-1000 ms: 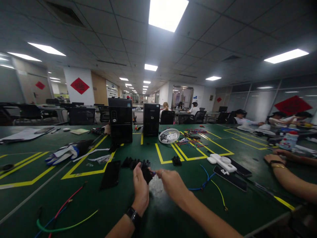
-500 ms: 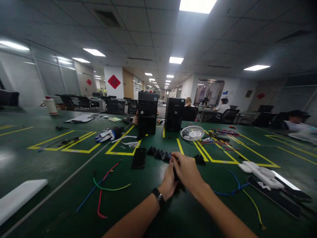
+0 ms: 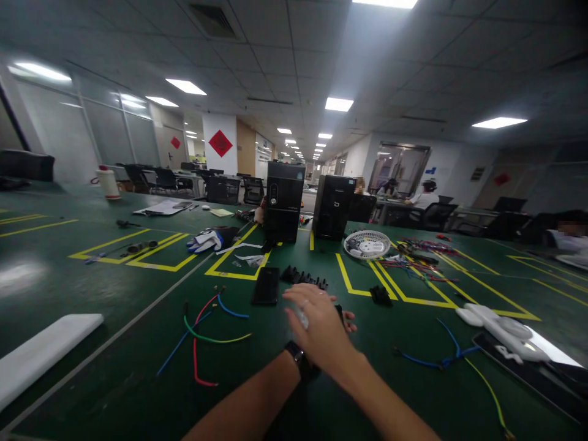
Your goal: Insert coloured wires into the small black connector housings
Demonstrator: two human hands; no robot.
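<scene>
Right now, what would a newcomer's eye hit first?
Probably the two black computer towers, upright near the middle of the green table's far side. Up front, the right hand crosses over the left hand, hiding most of it. Beyond the table, on a white pillar left of the towers, a red diamond-shaped decoration stands out.

At the lower centre of the frame, the right hand [image 3: 316,321] passes over the left hand [image 3: 350,322] and hides most of it; a black part [image 3: 340,311] shows between them. A phone [image 3: 265,286] lies near, left of centre. Coloured wires [image 3: 209,339] lie at the lower left, a white basket [image 3: 367,244] right of centre, and two computers [image 3: 283,205] stand at the upper middle.
</scene>
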